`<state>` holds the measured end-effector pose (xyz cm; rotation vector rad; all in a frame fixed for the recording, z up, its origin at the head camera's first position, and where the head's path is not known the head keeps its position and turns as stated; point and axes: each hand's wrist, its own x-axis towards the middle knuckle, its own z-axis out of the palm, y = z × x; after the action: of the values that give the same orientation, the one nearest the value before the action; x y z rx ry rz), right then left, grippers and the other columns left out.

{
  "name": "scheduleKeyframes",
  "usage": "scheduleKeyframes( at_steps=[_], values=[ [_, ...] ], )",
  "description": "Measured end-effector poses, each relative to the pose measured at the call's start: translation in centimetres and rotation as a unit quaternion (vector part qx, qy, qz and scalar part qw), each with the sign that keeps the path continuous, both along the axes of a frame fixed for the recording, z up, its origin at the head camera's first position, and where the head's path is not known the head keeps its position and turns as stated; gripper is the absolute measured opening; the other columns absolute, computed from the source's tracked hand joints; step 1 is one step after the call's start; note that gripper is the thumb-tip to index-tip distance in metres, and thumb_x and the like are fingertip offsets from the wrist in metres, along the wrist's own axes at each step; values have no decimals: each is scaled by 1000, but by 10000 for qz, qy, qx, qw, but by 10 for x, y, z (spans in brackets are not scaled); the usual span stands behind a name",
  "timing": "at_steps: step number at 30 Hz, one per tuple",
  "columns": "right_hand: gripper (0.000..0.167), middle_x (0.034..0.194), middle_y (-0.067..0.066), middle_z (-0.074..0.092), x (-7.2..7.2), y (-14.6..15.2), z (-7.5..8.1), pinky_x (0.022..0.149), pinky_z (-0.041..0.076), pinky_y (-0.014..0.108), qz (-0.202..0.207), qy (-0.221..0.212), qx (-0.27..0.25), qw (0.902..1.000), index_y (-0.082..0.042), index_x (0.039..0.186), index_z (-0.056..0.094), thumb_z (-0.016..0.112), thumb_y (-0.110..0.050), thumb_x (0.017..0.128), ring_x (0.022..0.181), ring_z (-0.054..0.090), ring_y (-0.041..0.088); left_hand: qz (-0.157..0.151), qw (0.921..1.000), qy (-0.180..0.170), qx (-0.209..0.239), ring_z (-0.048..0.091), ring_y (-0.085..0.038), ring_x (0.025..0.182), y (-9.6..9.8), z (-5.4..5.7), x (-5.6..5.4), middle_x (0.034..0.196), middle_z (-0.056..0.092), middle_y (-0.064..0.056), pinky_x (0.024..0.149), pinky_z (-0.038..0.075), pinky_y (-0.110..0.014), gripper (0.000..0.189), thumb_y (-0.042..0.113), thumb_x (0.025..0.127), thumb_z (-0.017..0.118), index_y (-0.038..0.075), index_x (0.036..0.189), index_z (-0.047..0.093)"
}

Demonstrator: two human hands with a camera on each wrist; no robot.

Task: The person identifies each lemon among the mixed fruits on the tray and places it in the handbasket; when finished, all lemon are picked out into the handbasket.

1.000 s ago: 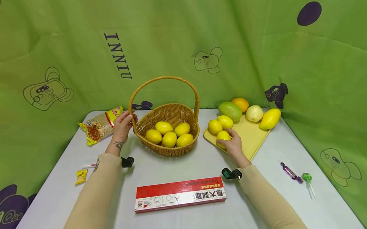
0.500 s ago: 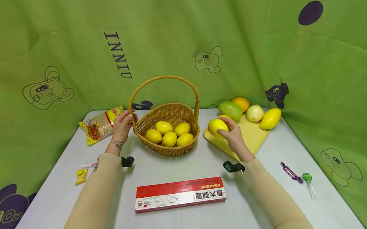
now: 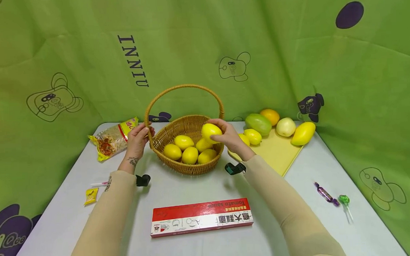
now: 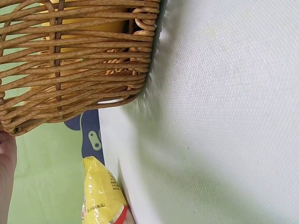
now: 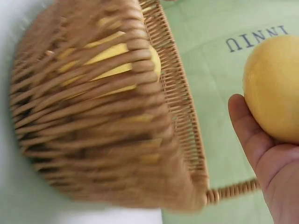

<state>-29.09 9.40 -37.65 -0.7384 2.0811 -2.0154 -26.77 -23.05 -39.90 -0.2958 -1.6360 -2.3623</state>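
Note:
A brown wicker basket [image 3: 179,167] with a tall hoop handle [image 3: 186,86] stands on the table, with several yellow lemons [image 3: 189,155] inside. My left hand [image 3: 137,139] grips the left foot of the handle; its edge just shows in the left wrist view beside the woven wall [image 4: 74,79]. Over the basket's right side, my right hand [image 3: 230,136] holds another lemon [image 3: 211,132] between thumb and fingers. In the right wrist view this lemon [image 5: 275,88] is above the rim level. Two more lemons [image 3: 252,137] lie on the yellow tray [image 3: 277,159], one partly behind the right wrist.
Around the tray's back are a green mango [image 3: 258,124], an orange fruit [image 3: 270,117], a pale round fruit [image 3: 286,127] and a yellow mango [image 3: 303,134]. A red-white box [image 3: 201,217] lies in front. A food bag [image 3: 114,140] and wrapped candies [image 3: 91,196] flank the basket.
My right hand has picked up a lemon from the tray's front corner and carried it left, over the basket. The left hand has stayed on the handle.

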Motion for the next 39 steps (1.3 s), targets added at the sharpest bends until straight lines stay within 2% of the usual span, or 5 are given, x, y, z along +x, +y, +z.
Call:
scheduleKeyframes(
  at_steps=[8, 16, 27, 32, 39],
  values=[
    [59, 142, 16, 41, -19, -25, 1, 106, 36, 41, -269, 136, 663, 9973, -1, 137, 39, 62, 1, 83, 130, 39, 31, 21, 10000, -78, -4, 63, -14, 82, 0, 1, 0, 84, 67, -2, 78, 54, -24, 17, 10, 91, 56, 11, 101, 70],
    [59, 140, 22, 40, -8, -21, -7, 111, 27, 43, -358, 317, 244, 9986, 3, 136, 39, 64, 3, 82, 133, 35, 31, 76, 9999, -44, -107, 63, -14, 80, 1, 1, 0, 83, 67, -2, 76, 54, -24, 20, 9, 92, 54, 20, 95, 71],
    [52, 130, 23, 49, 25, 22, -1, 110, 28, 46, -668, 93, -867, 9939, 13, 128, 40, 57, 16, 79, 127, 39, 39, 60, 10000, -38, -41, 63, -15, 80, 2, 1, -1, 83, 66, -3, 76, 54, -25, 21, 7, 92, 52, 16, 97, 71],
    [50, 112, 1, 60, 19, 52, -12, 107, 31, 48, -1100, 330, -1143, 9868, 16, 124, 42, 58, 17, 77, 117, 51, 28, 65, 10000, -14, -18, 63, -15, 79, 2, 1, -3, 83, 66, -4, 76, 54, -25, 17, 9, 91, 56, 13, 99, 70],
    [51, 116, 4, 58, -1, 84, -33, 109, 28, 47, -1801, 50, -975, 9788, 11, 127, 42, 59, 14, 79, 115, 51, 20, 39, 10000, 0, 16, 63, -15, 79, 1, 0, -2, 83, 66, -4, 76, 54, -26, 16, 9, 90, 56, 10, 100, 69]
  ],
)
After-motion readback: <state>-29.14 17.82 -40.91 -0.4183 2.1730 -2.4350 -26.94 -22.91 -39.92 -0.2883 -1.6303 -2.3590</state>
